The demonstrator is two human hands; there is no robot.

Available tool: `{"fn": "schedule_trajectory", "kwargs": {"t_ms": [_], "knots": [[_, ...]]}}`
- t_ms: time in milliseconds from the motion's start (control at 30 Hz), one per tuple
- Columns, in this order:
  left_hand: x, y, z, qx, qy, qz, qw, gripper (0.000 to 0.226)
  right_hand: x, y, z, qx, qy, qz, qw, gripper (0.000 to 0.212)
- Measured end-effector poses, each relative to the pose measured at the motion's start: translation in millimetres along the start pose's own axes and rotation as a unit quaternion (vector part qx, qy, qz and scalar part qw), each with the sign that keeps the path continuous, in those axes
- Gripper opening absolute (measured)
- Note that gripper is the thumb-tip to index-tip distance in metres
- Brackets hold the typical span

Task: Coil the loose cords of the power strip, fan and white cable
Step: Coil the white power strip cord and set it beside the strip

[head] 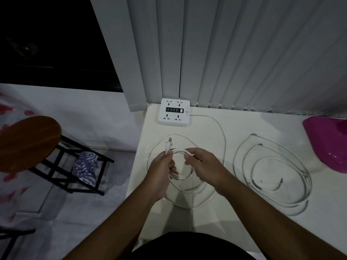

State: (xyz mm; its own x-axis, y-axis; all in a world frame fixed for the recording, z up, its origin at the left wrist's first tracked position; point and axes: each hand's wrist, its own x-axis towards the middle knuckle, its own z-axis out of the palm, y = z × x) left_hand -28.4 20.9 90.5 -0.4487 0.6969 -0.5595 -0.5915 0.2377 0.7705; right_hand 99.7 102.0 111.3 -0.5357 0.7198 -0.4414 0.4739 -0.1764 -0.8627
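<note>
A square white power strip (175, 112) sits at the back of the white table (244, 124). Its white cord (223, 136) leaves the right side, curves down the table and loops around to my hands. My left hand (159, 168) grips several turns of this cord just below the two-pin plug (168, 146), which points up and away. My right hand (200, 162) pinches the same bundle a little to the right. A separate white cable (308, 182) lies in loose oval loops on the table's right half, with bare wire ends showing.
A magenta plastic object (330, 141) sits at the table's far right edge. Grey vertical blinds (244, 53) hang behind the table. Left of the table stands a round wooden stool (28, 141) with a black frame and a patterned cloth (85, 166).
</note>
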Motion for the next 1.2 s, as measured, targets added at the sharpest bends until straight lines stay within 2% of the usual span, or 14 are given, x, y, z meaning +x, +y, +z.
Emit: {"fn": "schedule_trajectory", "kwargs": {"t_ms": [167,233,333,467,500,567,633,733,833,933,1000,1100,1133,1200], "knots": [[-1,5,-8,-0.02,-0.043,-0.019,0.999,0.024,4,7,5,-0.012,0.011,0.017,1.0,0.02],[-2,3,-13,0.017,-0.048,-0.017,0.999,0.024,3,12,9,0.041,0.02,0.039,0.998,0.02],[-1,-3,-16,0.011,-0.035,-0.018,0.999,0.025,-1,17,15,0.124,0.011,0.075,0.989,0.021],[2,-10,-17,0.023,-0.002,0.001,1.0,0.022,-1,19,16,0.029,0.032,0.077,0.996,0.012],[4,-10,-17,0.047,0.004,0.006,0.999,0.021,-1,18,15,0.009,0.046,0.063,0.997,0.017],[5,-7,-19,0.099,0.006,0.009,0.995,0.014,1,19,11,-0.034,0.058,0.007,0.998,0.054],[6,-3,-19,0.14,-0.004,-0.002,0.99,0.009,5,19,4,-0.142,0.047,-0.072,0.986,0.082],[7,9,-12,0.207,-0.023,-0.043,0.977,0.01,11,21,-6,-0.263,-0.001,-0.176,0.949,0.091],[6,19,-2,0.232,-0.034,-0.119,0.965,0.006,17,23,-10,-0.311,-0.048,-0.22,0.923,0.082],[7,18,-9,0.246,-0.074,-0.051,0.965,0.012,19,24,-10,-0.273,-0.086,-0.205,0.936,0.036],[8,14,-16,0.195,-0.091,-0.022,0.976,0.023,19,24,-9,-0.253,-0.076,-0.177,0.948,0.013],[11,8,-23,0.146,-0.115,-0.022,0.982,0.043,19,23,-6,-0.242,-0.05,-0.141,0.959,0.014],[11,5,-25,0.158,-0.113,-0.025,0.981,0.044,19,23,-3,-0.224,-0.033,-0.122,0.966,0.014],[11,-2,-29,0.159,-0.108,-0.035,0.981,0.031,18,24,1,-0.143,0.008,-0.065,0.988,0.016]]}}
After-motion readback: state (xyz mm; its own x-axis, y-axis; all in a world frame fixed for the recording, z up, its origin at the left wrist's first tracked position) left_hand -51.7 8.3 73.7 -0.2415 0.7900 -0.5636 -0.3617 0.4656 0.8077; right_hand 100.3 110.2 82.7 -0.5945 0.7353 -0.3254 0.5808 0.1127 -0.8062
